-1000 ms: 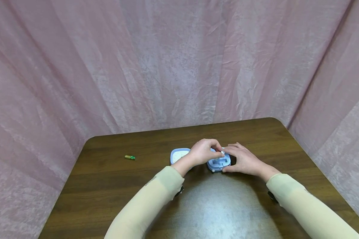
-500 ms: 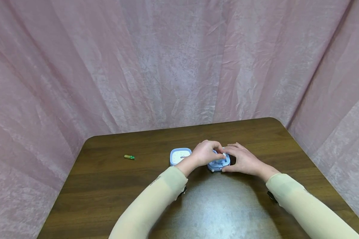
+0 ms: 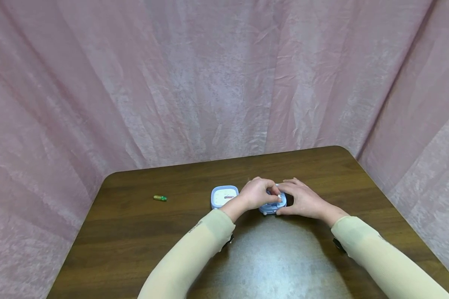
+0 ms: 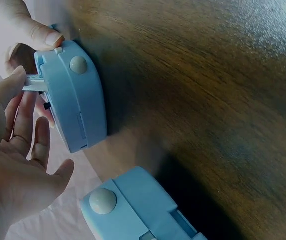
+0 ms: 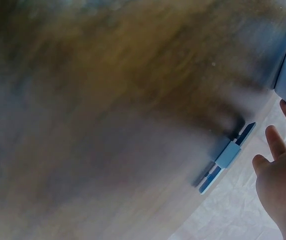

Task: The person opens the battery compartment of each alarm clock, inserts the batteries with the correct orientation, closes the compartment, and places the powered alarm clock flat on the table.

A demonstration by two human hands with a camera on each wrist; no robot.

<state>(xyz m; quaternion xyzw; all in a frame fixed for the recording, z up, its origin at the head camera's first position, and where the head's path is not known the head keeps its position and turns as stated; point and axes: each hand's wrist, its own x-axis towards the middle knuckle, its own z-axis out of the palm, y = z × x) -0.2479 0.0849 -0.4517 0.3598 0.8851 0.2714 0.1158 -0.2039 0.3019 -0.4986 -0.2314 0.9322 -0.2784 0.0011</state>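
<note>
A light blue clock body (image 4: 78,105) lies on the table, its back turned up, a round grey foot on its side. My right hand (image 3: 303,199) grips it, thumb at the near edge and fingers round the far side. Over its back, my left hand (image 3: 256,193) pinches a small pale flat piece (image 4: 33,83) between thumb and fingers; the piece stands out from the back. The fingers cover much of the clock's back in the head view. Left of it lies a second blue clock (image 3: 216,204) with its white dial up, partly behind my left wrist.
A green and gold battery (image 3: 160,198) lies farther left on the brown wooden table (image 3: 134,241). In the right wrist view a narrow blue strip with a wider middle (image 5: 228,155) lies near the table's far edge. A pink curtain (image 3: 209,83) hangs behind the table.
My left hand has shifted slightly nearer and lower over the clock's back, uncovering more of the second clock's dial. The right hand keeps its grip with hardly any movement.
</note>
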